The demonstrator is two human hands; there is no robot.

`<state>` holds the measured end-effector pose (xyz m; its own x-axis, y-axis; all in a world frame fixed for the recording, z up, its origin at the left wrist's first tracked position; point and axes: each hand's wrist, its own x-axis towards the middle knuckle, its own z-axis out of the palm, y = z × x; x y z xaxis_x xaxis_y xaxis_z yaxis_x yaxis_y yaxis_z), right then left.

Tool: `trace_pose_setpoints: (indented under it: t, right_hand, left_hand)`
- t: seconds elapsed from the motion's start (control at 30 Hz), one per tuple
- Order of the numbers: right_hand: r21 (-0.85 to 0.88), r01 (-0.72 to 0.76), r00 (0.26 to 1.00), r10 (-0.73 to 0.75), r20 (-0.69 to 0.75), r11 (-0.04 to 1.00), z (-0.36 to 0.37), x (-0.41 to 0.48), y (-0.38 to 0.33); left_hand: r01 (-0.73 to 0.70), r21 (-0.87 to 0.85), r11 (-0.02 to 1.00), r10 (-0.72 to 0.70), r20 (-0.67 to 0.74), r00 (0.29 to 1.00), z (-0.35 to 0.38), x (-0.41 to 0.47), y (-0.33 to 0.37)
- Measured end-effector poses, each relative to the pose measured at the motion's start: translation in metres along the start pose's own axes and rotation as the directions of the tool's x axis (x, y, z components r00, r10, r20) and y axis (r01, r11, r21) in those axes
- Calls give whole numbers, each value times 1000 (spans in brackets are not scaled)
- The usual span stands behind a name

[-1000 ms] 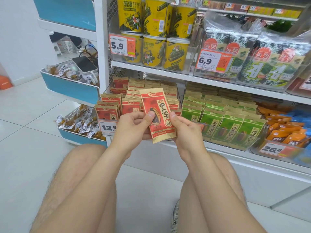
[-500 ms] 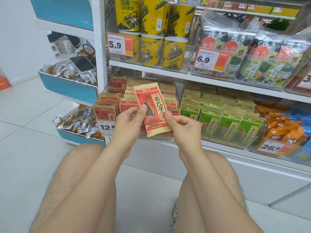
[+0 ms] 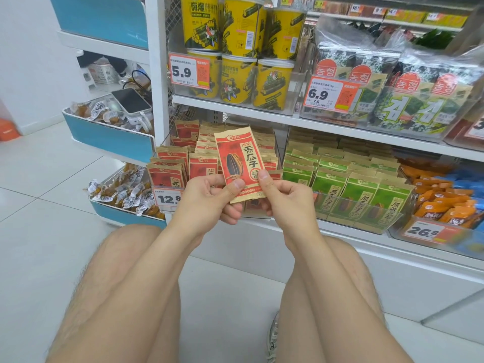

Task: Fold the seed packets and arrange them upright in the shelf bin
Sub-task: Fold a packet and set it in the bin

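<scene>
Left hand [image 3: 209,197] and right hand [image 3: 285,197] are each pinching the red sunflower-seed packet [image 3: 239,163] by its lower end. Its long axis is standing near-upright, just before the shelf bin [image 3: 279,145].

Red packets [image 3: 167,174] stand packed across the shelf bin [image 3: 279,153], so open room lies only above their tops, under the shelf board [image 3: 235,111] (a low slot). A white post [image 3: 158,74] closes the left and green packets [image 3: 337,184] the right, while the left hand [image 3: 207,203], right hand [image 3: 285,197] and held packet [image 3: 241,163] block the front
</scene>
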<state>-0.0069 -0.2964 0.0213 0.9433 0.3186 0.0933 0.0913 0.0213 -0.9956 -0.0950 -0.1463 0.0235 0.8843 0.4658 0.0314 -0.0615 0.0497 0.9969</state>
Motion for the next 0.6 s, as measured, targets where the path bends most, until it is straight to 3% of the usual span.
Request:
trace_pose_setpoints:
  t: [0.17,0.3,0.37,0.5,0.6]
  right_hand:
    - [-60,-3,1000,4,15,998,5,-2,1]
    - [-58,156,988,-157,-4,986,5,0,2]
    - [-21,183,983,-184,-17,983,4,-1,1]
    - [37,79,997,-79,9,996,5,-6,-4]
    - [-28,185,980,-186,-65,982,8,-8,-3]
  left_hand:
    - [-36,0,999,36,18,999,1,-1,1]
    - [-12,-30,999,14,74,997,2,-4,3]
    - [-32,-34,999,33,46,998,1,-3,4]
    - [-82,12,997,83,-84,993,-1,3,0]
    - [-86,91,992,93,-74,993,2,2,-2]
